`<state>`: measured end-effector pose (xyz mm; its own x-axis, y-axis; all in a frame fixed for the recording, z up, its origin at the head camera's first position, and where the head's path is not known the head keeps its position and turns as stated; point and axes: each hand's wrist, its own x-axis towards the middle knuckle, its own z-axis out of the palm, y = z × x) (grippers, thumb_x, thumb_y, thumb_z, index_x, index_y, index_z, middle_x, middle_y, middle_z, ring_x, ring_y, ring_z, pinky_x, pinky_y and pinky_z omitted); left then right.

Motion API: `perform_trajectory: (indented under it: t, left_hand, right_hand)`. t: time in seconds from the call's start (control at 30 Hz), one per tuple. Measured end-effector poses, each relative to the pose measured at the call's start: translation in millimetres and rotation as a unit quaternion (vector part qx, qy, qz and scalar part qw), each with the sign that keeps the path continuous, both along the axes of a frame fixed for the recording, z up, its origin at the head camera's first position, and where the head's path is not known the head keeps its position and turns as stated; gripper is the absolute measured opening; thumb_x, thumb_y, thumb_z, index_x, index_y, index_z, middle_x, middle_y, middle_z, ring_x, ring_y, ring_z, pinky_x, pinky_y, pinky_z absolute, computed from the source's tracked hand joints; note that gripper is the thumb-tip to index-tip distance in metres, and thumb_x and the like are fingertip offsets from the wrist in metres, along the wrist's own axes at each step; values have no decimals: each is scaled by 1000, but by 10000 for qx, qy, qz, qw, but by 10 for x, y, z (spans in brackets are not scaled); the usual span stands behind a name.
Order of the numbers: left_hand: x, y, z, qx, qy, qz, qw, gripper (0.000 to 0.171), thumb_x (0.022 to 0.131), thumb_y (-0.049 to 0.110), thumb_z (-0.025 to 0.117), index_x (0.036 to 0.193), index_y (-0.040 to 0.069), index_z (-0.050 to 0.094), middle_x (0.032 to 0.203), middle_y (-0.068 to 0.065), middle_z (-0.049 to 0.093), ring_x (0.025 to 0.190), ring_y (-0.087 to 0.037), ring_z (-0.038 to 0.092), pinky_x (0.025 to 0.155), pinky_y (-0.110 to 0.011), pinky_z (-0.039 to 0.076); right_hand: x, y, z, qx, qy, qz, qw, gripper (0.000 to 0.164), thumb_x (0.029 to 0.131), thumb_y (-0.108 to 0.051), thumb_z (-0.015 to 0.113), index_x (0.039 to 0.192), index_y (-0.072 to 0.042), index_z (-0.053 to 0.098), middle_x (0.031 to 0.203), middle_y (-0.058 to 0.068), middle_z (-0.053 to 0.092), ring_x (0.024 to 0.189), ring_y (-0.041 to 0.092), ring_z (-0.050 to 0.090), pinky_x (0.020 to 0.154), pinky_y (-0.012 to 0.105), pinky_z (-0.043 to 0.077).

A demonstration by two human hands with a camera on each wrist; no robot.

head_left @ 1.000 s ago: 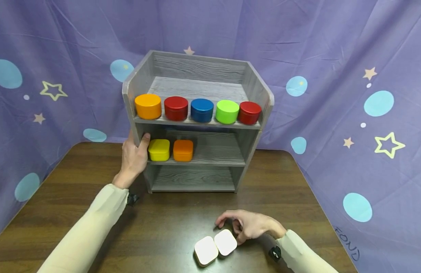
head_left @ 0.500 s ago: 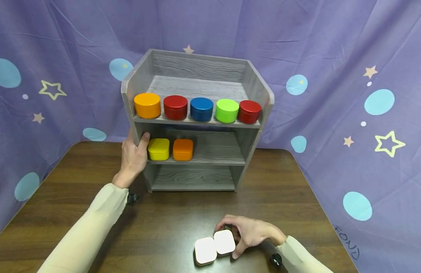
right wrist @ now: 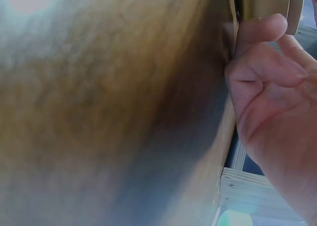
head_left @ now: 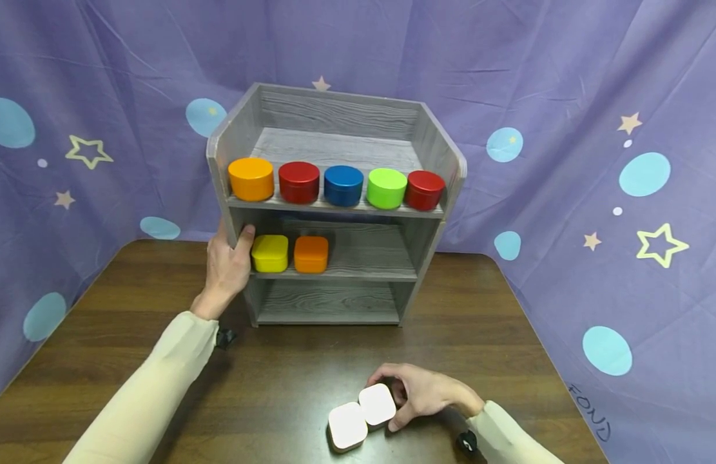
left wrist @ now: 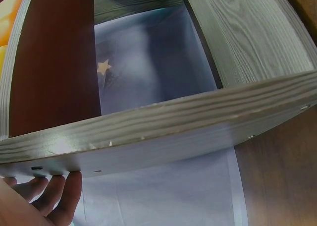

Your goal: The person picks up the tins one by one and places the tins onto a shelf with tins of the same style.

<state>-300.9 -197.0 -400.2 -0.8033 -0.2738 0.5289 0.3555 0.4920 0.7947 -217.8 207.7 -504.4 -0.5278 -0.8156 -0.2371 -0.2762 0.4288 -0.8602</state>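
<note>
My left hand grips the left side panel of a grey wooden shelf unit, thumb inside and fingers outside. In the left wrist view, fingertips press the outer face of that panel. Down on the table, my right hand pinches a white square tin between its thumb at the near side and a finger at the far side. A second white square tin touches it on the left. In the right wrist view, part of a tin shows beyond curled fingers.
On the top shelf stand round tins: an orange one, two red, a blue one and a green one. The middle shelf holds a yellow and an orange square tin. A purple curtain surrounds the wooden table.
My right hand has come round the right-hand white tin, its thumb moving to the near side. That tin has shifted slightly left and away. The left hand keeps its place on the shelf unit.
</note>
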Motion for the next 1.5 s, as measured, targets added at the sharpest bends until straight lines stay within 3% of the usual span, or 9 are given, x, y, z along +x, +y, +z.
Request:
perform_trajectory:
  t: [0.17, 0.63, 0.93, 1.33, 1.5]
  left_hand:
    - [-1, -4, -1, -5, -9, -18, 10000, 62, 105, 35, 55, 158, 3, 50, 151, -34, 62, 142, -56, 56, 118, -70, 41]
    - [-6, 3, 8, 13, -31, 32, 10000, 61, 104, 34, 55, 155, 1, 52, 147, -36, 63, 140, -57, 58, 116, -70, 42]
    - [9, 7, 23, 39, -78, -40, 10000, 63, 104, 34, 56, 157, 1, 51, 148, -35, 63, 140, -55, 58, 117, -70, 41]
    - [11, -1, 7, 31, -112, -33, 9999, 63, 105, 34, 55, 158, 2, 50, 149, -35, 62, 139, -56, 59, 116, -71, 42]
    - [16, 2, 16, 61, -96, -50, 9999, 62, 104, 33, 56, 157, 3, 51, 150, -34, 62, 141, -55, 58, 117, -70, 42]
  right_hand:
    - [-8, 1, -8, -152, 96, -10, 9998, 60, 81, -9, 93, 135, -9, 67, 73, -10, 49, 64, -7, 45, 60, 13, 37]
    - [-34, -22, -12, -269, 299, -257, 9989, 61, 81, -14, 91, 138, -12, 69, 80, -10, 56, 66, -7, 49, 63, 12, 40]
    - [-92, -51, 63, -415, 528, -311, 9973, 59, 81, -12, 89, 137, -10, 70, 86, -11, 57, 66, -7, 48, 62, 12, 41]
    - [-238, -86, 314, -786, 1054, -674, 9890, 61, 78, -9, 88, 135, -6, 68, 73, -3, 55, 62, -4, 47, 58, 15, 40]
    - [-297, -127, 515, -888, 1344, -829, 9835, 60, 78, -9, 88, 135, -7, 69, 87, -2, 58, 62, -3, 47, 59, 17, 41]
